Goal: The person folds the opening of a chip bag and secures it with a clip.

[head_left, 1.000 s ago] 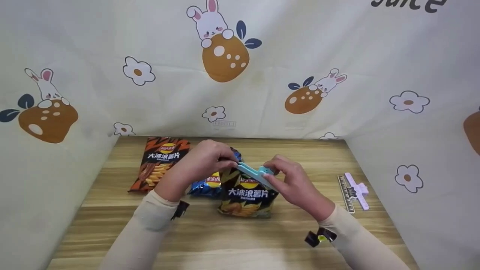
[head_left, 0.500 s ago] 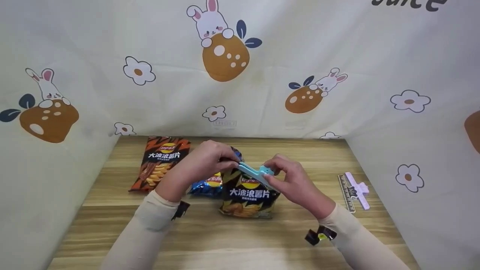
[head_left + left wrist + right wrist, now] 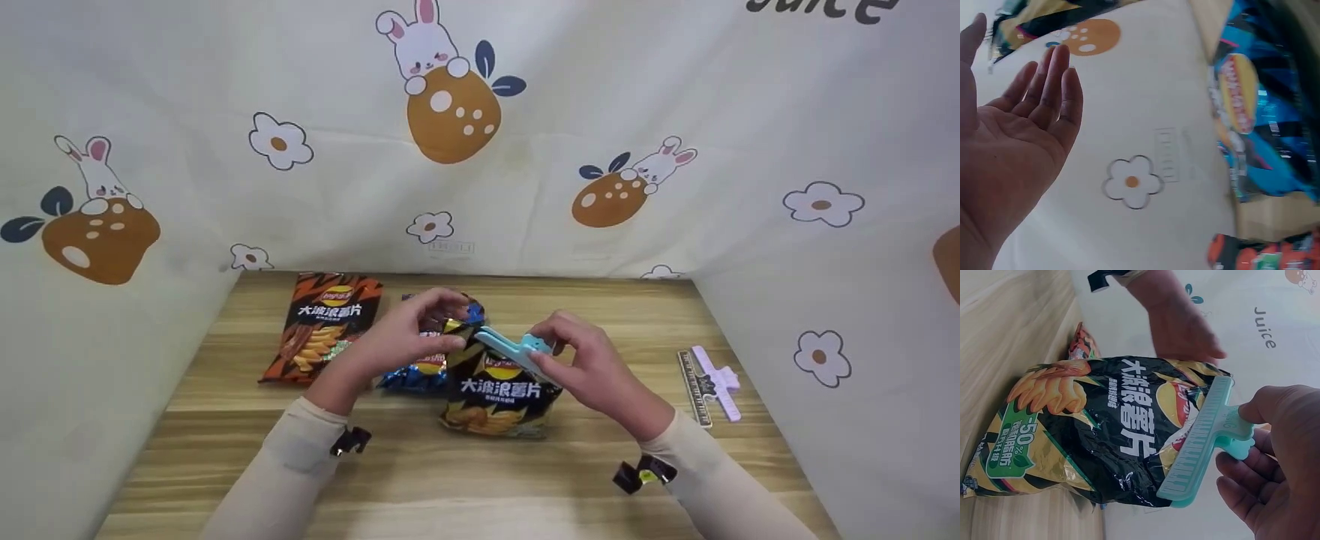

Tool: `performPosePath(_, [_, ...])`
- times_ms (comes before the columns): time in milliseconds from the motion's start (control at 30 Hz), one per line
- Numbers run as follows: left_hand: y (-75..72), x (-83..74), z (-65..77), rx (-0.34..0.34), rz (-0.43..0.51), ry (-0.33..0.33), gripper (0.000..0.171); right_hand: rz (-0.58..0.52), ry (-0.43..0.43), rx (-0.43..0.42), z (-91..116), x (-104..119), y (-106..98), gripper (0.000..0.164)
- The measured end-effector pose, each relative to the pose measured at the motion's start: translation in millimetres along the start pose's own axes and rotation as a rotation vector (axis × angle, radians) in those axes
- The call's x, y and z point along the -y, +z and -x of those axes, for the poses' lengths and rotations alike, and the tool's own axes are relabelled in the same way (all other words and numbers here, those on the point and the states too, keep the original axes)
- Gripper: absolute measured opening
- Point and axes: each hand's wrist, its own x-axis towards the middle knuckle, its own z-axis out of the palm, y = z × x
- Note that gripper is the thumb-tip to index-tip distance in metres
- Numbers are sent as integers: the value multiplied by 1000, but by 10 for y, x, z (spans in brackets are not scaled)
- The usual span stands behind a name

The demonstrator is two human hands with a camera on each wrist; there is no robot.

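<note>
A black and gold bag of chips [image 3: 495, 405] stands tilted on the table, its top edge caught in a teal bag clip [image 3: 510, 349]. My right hand [image 3: 589, 367] pinches the clip's handle between thumb and fingers; the right wrist view shows the clip [image 3: 1199, 441] lying across the bag's top. My left hand [image 3: 409, 334] is beside the bag's upper left corner, fingers loosely bent and apart from it. In the left wrist view the left palm [image 3: 1022, 140] faces up with nothing in it. Behind the left hand lies a blue bag of chips [image 3: 420, 375], partly hidden.
An orange and black bag of chips [image 3: 319, 322] lies at the back left of the wooden table [image 3: 420, 480]. To the right lie a lilac clip [image 3: 716, 382] and a clear, dark-marked clip [image 3: 694, 386]. A printed cloth [image 3: 525, 172] walls the table's back and sides.
My left hand has let go of the bag's top corner and drawn back a little to the left, its fingers spreading. The right hand stays on the clip.
</note>
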Motion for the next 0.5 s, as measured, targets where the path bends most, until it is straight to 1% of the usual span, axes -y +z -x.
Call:
performPosePath(67, [46,103,39,19,33,-28,67,4,-6,2,4,-2,-1,17])
performPosePath(133, [103,190,86,35,60,-71,81,9,-16,0,6,-1,-2,17])
performPosePath(200, [163,261,125,47,62,-107,86,11,-29,-3,7,0,-1,17])
performPosePath(300, [250,354,182,62,47,-152,87,7,-47,0,16,1,2,17])
performPosePath(333, [277,383,195,73,41,-162,82,3,-52,3,22,0,4,17])
performPosePath(367, [303,408,210,83,26,-170,79,2,-56,7,27,0,6,16])
performPosePath(500, [395,489,261,115,1,-184,77,5,-65,24,47,17,11,17])
